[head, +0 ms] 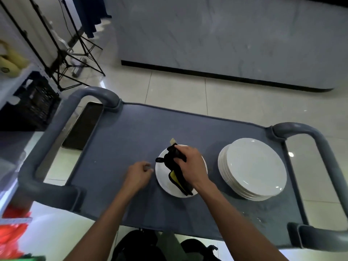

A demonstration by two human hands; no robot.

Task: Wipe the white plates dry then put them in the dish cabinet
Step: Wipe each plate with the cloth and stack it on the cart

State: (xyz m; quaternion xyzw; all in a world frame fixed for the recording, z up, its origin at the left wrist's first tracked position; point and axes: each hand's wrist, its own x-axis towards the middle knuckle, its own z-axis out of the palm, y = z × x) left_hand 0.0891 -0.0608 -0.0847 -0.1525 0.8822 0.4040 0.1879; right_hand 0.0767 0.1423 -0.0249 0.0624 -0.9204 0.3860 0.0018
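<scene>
– What is the person's right hand [190,164] doing?

– Its fingers are curled tight round a bunched black cloth with a yellow edge [176,171]. The cloth lies on a single round white plate [163,178], right under that hand.

– Where is the plate?

– It sits flat on the grey top of a plastic cart [131,140], near the middle. The hand with the cloth covers its far right part.

– And the left hand [138,174]?

– It is just to the left of the gripping hand, at the plate's left rim. Its fingers are bent, but it is blurry. I cannot tell if it holds the rim or only touches it.

– Are there more plates?

– Yes. A stack of round white plates [254,168] stands to the right of the gripping hand, close by but apart from the single plate.

– Anything else?

– A flat dark tray [83,126] lies far left, beside the cart's grey handle [56,140].
</scene>
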